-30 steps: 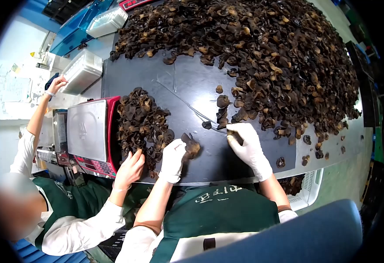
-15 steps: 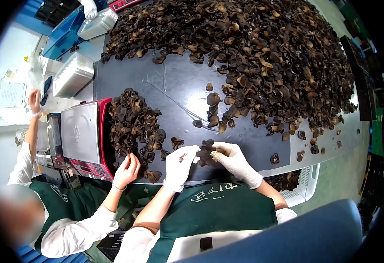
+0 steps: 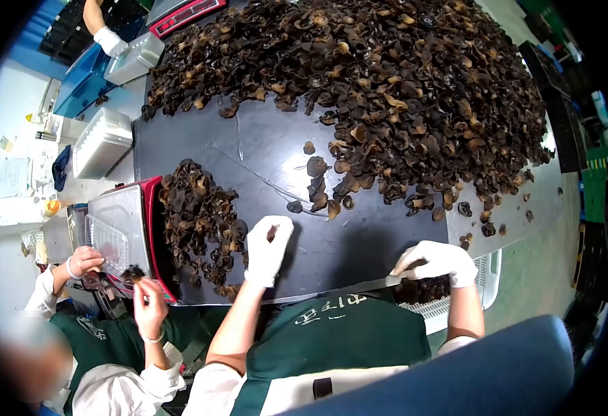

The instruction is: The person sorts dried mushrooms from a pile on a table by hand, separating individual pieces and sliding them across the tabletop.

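Observation:
My left hand, in a white glove, is over the dark table, just right of the small pile of dark mushroom pieces. Its fingers are curled together, and anything inside them is hidden. At the table's front edge, my gloved right hand hangs above the white basket of dark pieces. The fingers of that hand are pressed together, and I cannot make out whether they hold a piece. Several loose pieces lie on the table beyond my hands.
A large mushroom heap covers the back and right. At left, a co-worker's bare hands hold a clear tray and a dark piece over a red scale. Another person's gloved hand touches stacked trays. Another tray stack stands nearby.
My hands have parted: the right went right to the basket, the left up from the table edge. The piece between them is gone from view. The co-worker now holds a tray and a piece.

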Motion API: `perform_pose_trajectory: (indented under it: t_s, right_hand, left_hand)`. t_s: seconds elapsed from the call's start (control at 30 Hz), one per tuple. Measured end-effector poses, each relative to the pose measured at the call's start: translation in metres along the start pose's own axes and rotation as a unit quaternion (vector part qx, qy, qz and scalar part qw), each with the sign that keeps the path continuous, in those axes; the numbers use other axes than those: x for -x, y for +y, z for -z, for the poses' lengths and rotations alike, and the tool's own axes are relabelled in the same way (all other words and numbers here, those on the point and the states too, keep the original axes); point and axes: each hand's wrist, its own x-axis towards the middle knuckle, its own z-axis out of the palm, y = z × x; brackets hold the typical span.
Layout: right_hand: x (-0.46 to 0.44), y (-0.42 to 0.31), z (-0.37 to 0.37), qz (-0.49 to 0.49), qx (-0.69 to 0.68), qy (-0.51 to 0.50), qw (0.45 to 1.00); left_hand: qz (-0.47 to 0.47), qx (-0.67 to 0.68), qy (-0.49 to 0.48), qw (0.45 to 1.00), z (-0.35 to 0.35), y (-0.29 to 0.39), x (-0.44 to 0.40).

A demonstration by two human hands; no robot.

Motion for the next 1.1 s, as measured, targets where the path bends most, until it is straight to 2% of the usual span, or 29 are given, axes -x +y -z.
perform_pose_trajectory:
  t_s: [0.03,0.1,0.17,0.2,0.23,0.27,0.3,0.37,0.4,0.43,0.5,0.53,0.57,0.63,0.67,0.7,0.77,0.8,0.87,0.9,0.97,1.03,1.1]
  right_hand:
    - [0.008,-0.002,0.004,0.005,0.046,0.029,0.998]
    - [0.001,-0.022,-0.001,-0.053,0.141,0.127,0.980]
    - [-0.029,-0.033,-0.010,-0.001,0.121,0.250,0.961]
    - [-0.049,-0.038,-0.015,0.039,0.148,0.307,0.939]
    - [-0.073,-0.025,-0.018,0.110,0.241,0.353,0.897]
    - [-0.092,-0.032,-0.022,0.141,0.286,0.388,0.865]
    - [-0.114,-0.025,-0.023,0.151,0.382,0.427,0.806]
    - [-0.142,-0.034,-0.029,0.104,0.395,0.488,0.771]
    - [-0.152,-0.033,-0.032,0.079,0.431,0.493,0.752]
    - [-0.162,-0.030,-0.037,0.053,0.466,0.495,0.731]
    - [-0.175,-0.024,-0.051,0.062,0.479,0.459,0.746]
    - [-0.176,-0.024,-0.062,0.079,0.489,0.427,0.757]
    - [-0.176,-0.025,-0.073,0.095,0.498,0.393,0.767]
    - [-0.172,-0.033,-0.090,0.170,0.465,0.287,0.820]
    - [-0.171,-0.037,-0.095,0.286,0.435,0.354,0.777]
    - [-0.172,-0.044,-0.090,0.288,0.434,0.350,0.778]
    - [-0.180,-0.058,-0.066,0.199,0.376,0.308,0.851]
    - [-0.190,-0.058,-0.051,0.188,0.355,0.384,0.831]
    - [-0.216,-0.047,-0.020,0.183,0.362,0.484,0.775]
    - [-0.223,-0.045,-0.005,0.216,0.315,0.497,0.779]
    - [-0.241,-0.039,0.011,0.220,0.340,0.505,0.763]
    - [-0.259,-0.023,0.021,0.182,0.407,0.411,0.795]
    - [-0.256,-0.022,0.029,0.212,0.367,0.408,0.808]
  left_hand:
    - [-0.033,-0.033,0.017,0.999,-0.002,-0.007,-0.012]
    - [-0.088,-0.056,0.006,0.995,-0.009,-0.012,-0.037]
    - [-0.250,-0.211,0.015,0.945,-0.020,-0.008,-0.067]
    - [-0.271,-0.233,0.014,0.934,-0.027,-0.011,-0.083]
    - [-0.292,-0.255,0.014,0.922,-0.036,-0.013,-0.099]
    - [-0.293,-0.262,-0.001,0.919,-0.044,-0.014,-0.113]
    - [-0.310,-0.271,-0.030,0.911,-0.050,-0.011,-0.127]
    - [-0.362,-0.379,-0.042,0.851,-0.062,-0.008,-0.141]
    - [-0.327,-0.417,-0.074,0.845,-0.065,-0.009,-0.142]
    - [-0.344,-0.440,-0.072,0.826,-0.063,-0.012,-0.140]
    - [-0.351,-0.350,-0.125,0.860,-0.049,-0.018,-0.142]
    - [-0.316,-0.297,-0.144,0.889,-0.041,-0.009,-0.137]
    - [-0.305,-0.307,-0.154,0.888,-0.030,-0.023,-0.137]
    - [-0.259,-0.251,-0.150,0.921,-0.014,-0.001,-0.120]
    - [-0.333,-0.270,-0.085,0.899,-0.005,-0.035,-0.120]
    - [-0.277,-0.248,-0.095,0.924,0.001,-0.030,-0.113]
    - [-0.243,-0.205,-0.090,0.944,0.013,-0.039,-0.106]
    - [-0.205,-0.159,-0.098,0.961,0.014,-0.037,-0.102]
    - [-0.190,-0.152,-0.086,0.966,0.017,-0.040,-0.097]
    - [-0.177,-0.145,-0.079,0.970,0.018,-0.041,-0.096]
    - [-0.175,-0.146,-0.071,0.971,0.017,-0.040,-0.092]
    - [-0.182,-0.166,-0.050,0.968,0.017,-0.043,-0.092]
    - [-0.171,-0.158,-0.042,0.972,0.018,-0.046,-0.091]
